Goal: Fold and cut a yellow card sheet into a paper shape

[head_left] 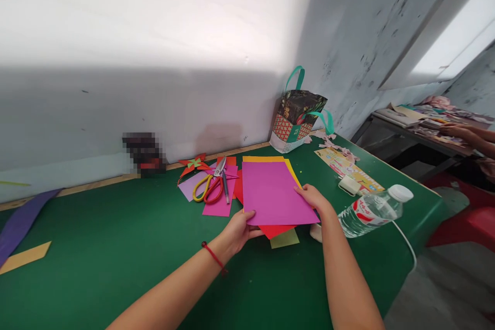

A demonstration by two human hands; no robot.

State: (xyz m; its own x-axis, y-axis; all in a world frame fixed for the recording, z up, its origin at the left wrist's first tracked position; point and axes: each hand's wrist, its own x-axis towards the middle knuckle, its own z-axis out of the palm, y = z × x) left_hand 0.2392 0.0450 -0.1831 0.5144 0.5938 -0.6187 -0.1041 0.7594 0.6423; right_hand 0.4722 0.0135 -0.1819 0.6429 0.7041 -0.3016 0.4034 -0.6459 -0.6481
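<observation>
Holding a magenta paper sheet, head view: left hand pinches its near-left corner, thumb on top; right hand grips the right edge. Sheet lies flat atop yellow & red sheets on green surface, long axis near-to-far twd the wall. Scissors just left.

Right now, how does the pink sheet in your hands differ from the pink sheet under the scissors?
The held pink sheet is plainly larger than the small pink sheet. The held pink sheet has the left hand and right hand at its edges; the small pink sheet is untouched, with scissors on it. Both are pink paper.
</observation>
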